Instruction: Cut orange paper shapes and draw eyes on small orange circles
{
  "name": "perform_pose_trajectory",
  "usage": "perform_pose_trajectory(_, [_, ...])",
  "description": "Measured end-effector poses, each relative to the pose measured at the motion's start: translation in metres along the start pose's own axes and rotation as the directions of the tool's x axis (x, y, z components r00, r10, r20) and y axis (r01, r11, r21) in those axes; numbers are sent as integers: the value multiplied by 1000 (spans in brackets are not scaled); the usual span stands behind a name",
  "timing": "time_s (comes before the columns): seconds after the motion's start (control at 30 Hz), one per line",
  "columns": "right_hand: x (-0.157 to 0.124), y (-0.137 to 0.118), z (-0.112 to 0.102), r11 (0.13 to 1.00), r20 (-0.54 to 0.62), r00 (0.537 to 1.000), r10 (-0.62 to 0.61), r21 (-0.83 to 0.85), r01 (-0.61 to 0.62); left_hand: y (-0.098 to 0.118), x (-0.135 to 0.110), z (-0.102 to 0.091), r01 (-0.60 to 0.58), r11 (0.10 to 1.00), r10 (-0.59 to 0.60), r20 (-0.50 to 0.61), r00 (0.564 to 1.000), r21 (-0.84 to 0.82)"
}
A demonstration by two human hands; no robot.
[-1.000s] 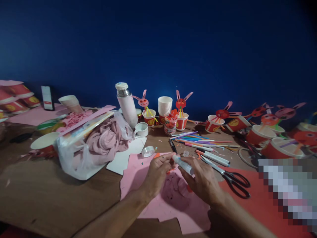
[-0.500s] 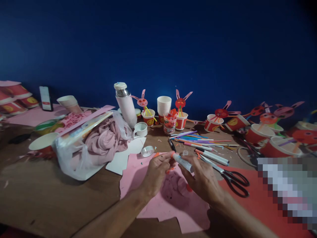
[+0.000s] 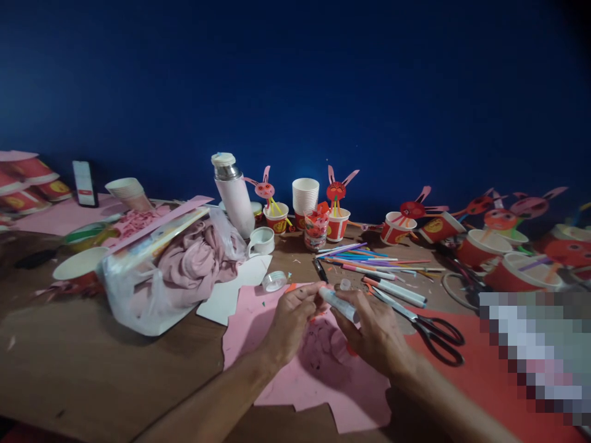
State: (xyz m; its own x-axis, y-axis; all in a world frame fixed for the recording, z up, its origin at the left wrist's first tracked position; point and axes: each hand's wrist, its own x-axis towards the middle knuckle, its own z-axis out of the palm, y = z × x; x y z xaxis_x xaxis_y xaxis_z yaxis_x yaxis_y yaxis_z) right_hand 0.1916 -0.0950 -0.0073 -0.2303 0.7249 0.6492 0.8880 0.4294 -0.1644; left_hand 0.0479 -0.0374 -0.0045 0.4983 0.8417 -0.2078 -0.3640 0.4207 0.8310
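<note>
My right hand (image 3: pixel 372 329) grips a white glue tube (image 3: pixel 340 303), its tip pointing left toward my left hand. My left hand (image 3: pixel 292 320) is closed in a pinch on a small orange paper piece (image 3: pixel 317 315) right at the tube's tip. Both hands hover over a pink paper sheet (image 3: pixel 286 369) lying on the wooden table (image 3: pixel 92 369). A small clear cap (image 3: pixel 345 284) lies just beyond the tube.
Black-handled scissors (image 3: pixel 434 335) lie on red paper (image 3: pixel 462 381) at my right. Several coloured pens (image 3: pixel 369 261), a tape roll (image 3: pixel 275 281), a white flask (image 3: pixel 233 194), stacked white cups (image 3: pixel 306 195), bunny-decorated red cups (image 3: pixel 339 224) and a plastic bag with pink cloth (image 3: pixel 170 271) crowd the table.
Both hands stay together over the pink sheet; the glue tube tip has shifted slightly against the pinched piece. The view has barely moved.
</note>
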Motion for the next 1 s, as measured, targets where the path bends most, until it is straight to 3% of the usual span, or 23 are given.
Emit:
perform_pose_trajectory(0.13, [-1, -1, 2, 999, -25, 999, -33, -23, 33, 3, 0, 0, -13, 1000, 13, 1, 1000, -23])
perform_pose_trajectory(0.47, [0, 1, 0, 998, -19, 998, 67, 0, -67, -2, 2, -6, 12, 1000, -12, 3, 1000, -3])
perform_pose_trajectory(1.0, [1, -2, -1, 1000, -20, 1000, 12, -24, -12, 2, 0, 1, -2, 1000, 2, 16, 1000, 16])
